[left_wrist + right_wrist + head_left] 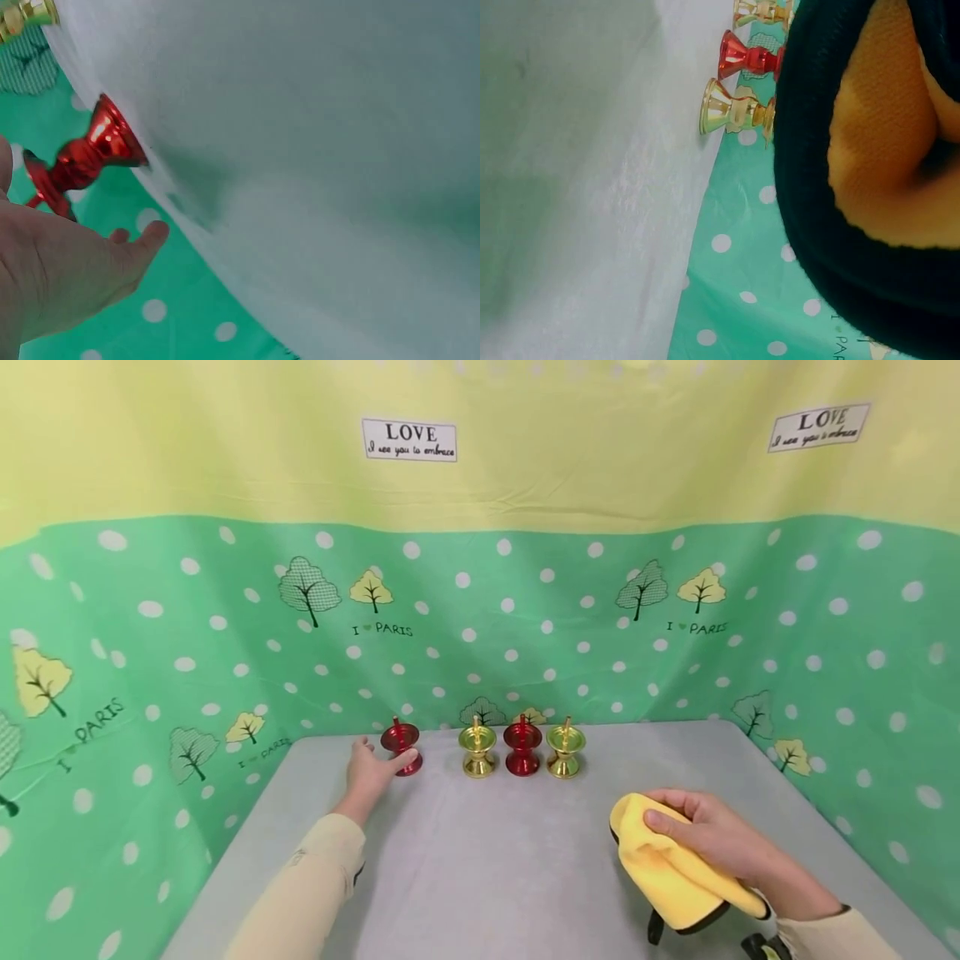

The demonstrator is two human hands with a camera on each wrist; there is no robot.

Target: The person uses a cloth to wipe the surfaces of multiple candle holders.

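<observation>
At the far left of the table, my left hand [371, 774] is around a shiny red candle holder [400, 739], its thumb crossing in front of the stem. The fingers are spread to the left of it. In the left wrist view, this red candle holder [82, 157] stands upright on its flared base, beside the extended fingers [150, 240]. My right hand [720, 835] grips a folded yellow cloth [660, 868] with dark edging, over the right side of the table. That cloth [885, 150] fills much of the right wrist view.
Right of the left hand, a gold candle holder [477, 747], a red one [522, 745] and another gold one [565, 747] stand in a row near the back edge of the grey table [480, 860]. A green and yellow printed curtain [510, 635] rises close behind and along both sides.
</observation>
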